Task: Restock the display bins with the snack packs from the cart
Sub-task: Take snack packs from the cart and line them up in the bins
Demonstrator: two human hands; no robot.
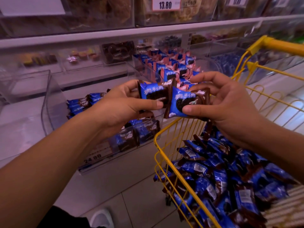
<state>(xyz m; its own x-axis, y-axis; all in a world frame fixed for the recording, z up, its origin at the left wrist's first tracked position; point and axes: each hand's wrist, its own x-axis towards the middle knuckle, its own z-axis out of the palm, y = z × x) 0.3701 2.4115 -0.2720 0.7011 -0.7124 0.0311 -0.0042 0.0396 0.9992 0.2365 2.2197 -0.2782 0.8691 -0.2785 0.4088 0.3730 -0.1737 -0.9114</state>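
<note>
While each hand (121, 104) (228, 102) pinches a snack pack (154, 93) (185, 102), the cart (166, 134) sits below

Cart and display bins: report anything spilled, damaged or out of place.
Nothing stands out. The left hand and right hand each hold an intact snack pack. Loose packs lie heaped inside the yellow cart, none on the floor, and the front display bin holds matching packs.

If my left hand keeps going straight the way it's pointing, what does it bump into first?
Most likely the snack pack pinched in your right hand: the left hand points right, and its own pack already seems to touch it, though depth is unclear.
</note>
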